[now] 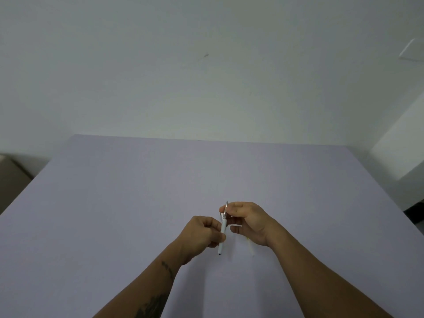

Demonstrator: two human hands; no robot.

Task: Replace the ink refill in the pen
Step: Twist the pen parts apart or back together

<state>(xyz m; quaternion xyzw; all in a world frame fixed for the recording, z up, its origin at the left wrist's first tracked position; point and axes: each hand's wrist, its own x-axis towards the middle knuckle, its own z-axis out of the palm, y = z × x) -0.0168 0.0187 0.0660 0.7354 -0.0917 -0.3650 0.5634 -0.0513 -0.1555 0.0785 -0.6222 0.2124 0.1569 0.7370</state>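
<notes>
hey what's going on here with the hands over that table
A person is working on a white pen above a pale purple table. The left hand holds the barrel upright, and the right hand pinches its metal tip end, where a thin refill point sticks out. A pale, blurry piece sits below the right hand.

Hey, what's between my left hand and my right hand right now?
In the head view, the white pen stands between the left hand and right hand, both gripping it, its metal tip pointing away.
</notes>
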